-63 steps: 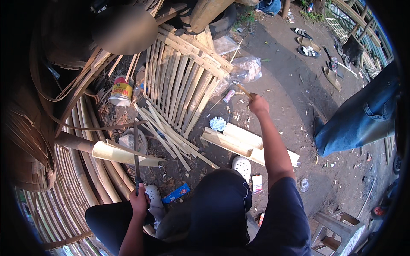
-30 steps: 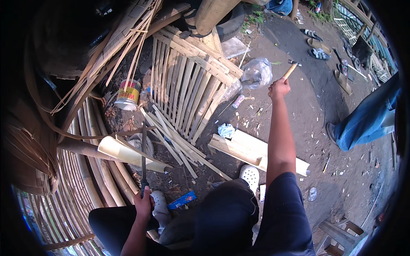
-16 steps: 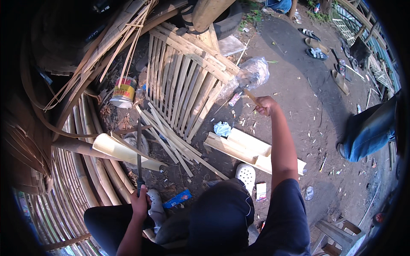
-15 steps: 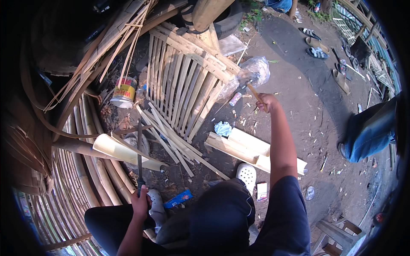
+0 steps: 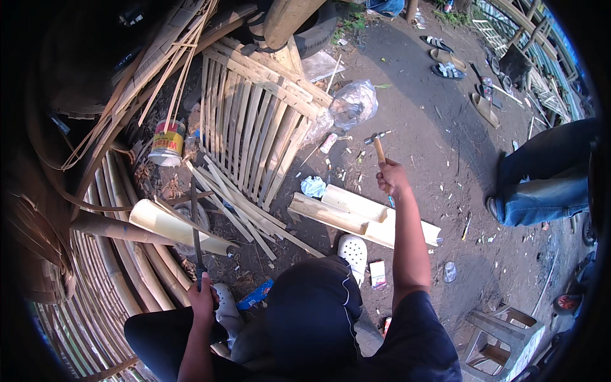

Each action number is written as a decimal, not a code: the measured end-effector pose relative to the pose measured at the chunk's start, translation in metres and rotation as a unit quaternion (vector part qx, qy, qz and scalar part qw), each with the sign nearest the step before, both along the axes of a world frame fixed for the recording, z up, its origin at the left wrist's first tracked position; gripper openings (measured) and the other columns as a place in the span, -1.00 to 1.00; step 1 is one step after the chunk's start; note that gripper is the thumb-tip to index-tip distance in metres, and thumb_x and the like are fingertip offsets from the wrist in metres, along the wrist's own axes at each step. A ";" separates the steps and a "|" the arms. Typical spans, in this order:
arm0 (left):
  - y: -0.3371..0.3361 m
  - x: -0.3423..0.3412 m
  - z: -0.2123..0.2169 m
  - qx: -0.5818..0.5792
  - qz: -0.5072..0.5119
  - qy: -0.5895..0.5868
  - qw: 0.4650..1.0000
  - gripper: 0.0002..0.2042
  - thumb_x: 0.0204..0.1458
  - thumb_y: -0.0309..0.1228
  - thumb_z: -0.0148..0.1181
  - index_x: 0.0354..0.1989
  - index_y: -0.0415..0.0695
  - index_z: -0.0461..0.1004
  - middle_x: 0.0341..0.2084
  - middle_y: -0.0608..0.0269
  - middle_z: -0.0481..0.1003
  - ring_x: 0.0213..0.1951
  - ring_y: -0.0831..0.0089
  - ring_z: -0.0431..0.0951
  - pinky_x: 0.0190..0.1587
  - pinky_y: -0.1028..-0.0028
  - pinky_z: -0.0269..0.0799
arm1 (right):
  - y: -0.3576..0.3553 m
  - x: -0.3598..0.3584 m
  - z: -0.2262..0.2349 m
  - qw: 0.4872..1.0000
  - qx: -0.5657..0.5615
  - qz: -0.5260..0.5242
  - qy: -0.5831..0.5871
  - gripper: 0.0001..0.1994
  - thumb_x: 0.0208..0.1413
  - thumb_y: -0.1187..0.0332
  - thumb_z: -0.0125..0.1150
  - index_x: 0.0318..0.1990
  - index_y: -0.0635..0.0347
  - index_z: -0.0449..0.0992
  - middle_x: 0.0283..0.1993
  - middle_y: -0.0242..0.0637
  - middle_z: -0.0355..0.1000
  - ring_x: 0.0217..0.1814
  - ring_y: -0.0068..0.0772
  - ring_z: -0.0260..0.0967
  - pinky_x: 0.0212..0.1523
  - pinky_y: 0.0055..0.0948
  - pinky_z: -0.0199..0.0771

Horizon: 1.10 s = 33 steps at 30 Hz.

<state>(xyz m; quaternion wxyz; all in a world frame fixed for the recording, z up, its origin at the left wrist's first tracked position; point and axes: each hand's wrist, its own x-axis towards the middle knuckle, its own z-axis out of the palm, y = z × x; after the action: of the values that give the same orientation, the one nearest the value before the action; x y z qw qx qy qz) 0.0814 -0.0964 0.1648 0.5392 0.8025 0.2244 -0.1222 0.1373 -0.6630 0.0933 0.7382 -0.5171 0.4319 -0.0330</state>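
Observation:
My left hand [image 5: 202, 299], low on the left above my knee, is wrapped round the dark handle of a long machete [image 5: 196, 232]. The narrow blade points away from me and passes in front of a split bamboo piece [image 5: 149, 218] with a pale inside. My right hand [image 5: 393, 179] is stretched out ahead and to the right, closed on the wooden handle of a hammer [image 5: 380, 150]. The hammer's small metal head is at the far end. Split bamboo halves [image 5: 356, 219] lie on the ground just nearer than the right hand.
A slatted bamboo frame [image 5: 245, 121] lies ahead, with loose strips [image 5: 248, 213] at its near end. Bamboo poles [image 5: 130, 267] fill the left, near a tin can [image 5: 167, 143]. A person's jeans-clad leg [image 5: 541, 184] is at the right, a stool [image 5: 499, 344] at lower right.
The view has shifted, so most things appear further left. The hammer has turned in my right hand, and its head now shows clearly. My left hand keeps hold of the machete.

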 end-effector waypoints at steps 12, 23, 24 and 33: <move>0.010 -0.004 -0.015 0.011 -0.033 -0.024 0.999 -0.57 0.19 -0.02 0.07 -0.52 -0.14 0.31 -0.77 0.36 0.26 -0.75 0.54 0.30 -0.67 0.49 0.22 | 0.173 -0.156 0.167 0.994 -0.029 0.077 -0.079 -0.54 0.27 0.32 0.05 0.31 0.10 0.26 -0.65 -0.51 0.18 -0.73 -0.70 0.02 -0.79 -0.58 0.05; 0.017 -0.011 -0.030 0.002 -0.056 -0.040 0.998 -0.48 0.17 0.07 0.04 -0.23 -0.26 0.52 -0.48 0.24 0.50 -0.42 0.45 0.50 -0.31 0.45 0.41 | 0.097 -0.375 0.090 0.787 -0.360 0.222 0.450 -0.70 0.02 0.34 0.10 -0.11 0.22 0.58 -0.12 0.10 0.50 0.00 0.06 0.47 0.00 -0.15 0.48; 0.023 -0.008 -0.036 0.004 -0.066 -0.030 0.997 -0.46 0.17 0.08 0.04 -0.19 -0.28 0.51 -0.42 0.22 0.51 -0.37 0.44 0.50 -0.27 0.44 0.41 | 0.090 -0.394 0.070 0.783 -0.344 0.234 0.462 -0.71 0.02 0.33 0.11 -0.12 0.24 0.58 -0.11 0.09 0.50 0.01 0.06 0.46 0.00 -0.16 0.48; 0.009 -0.012 -0.022 -0.040 -0.059 -0.020 0.997 -0.56 0.16 0.05 0.07 -0.38 -0.14 0.51 -0.61 0.42 0.42 -0.56 0.59 0.38 -0.47 0.52 0.28 | 0.070 -0.451 -0.008 0.826 -0.196 0.221 0.480 -0.65 -0.03 0.32 0.14 -0.11 0.35 0.55 0.00 0.09 0.47 0.10 0.03 0.44 0.04 -0.19 0.46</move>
<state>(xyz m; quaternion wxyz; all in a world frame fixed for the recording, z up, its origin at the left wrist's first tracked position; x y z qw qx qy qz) 0.0690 -0.0879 0.1427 0.5674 0.7942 0.1609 -0.1462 -0.3138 -0.5929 0.0858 0.3088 -0.6830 0.5904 0.2993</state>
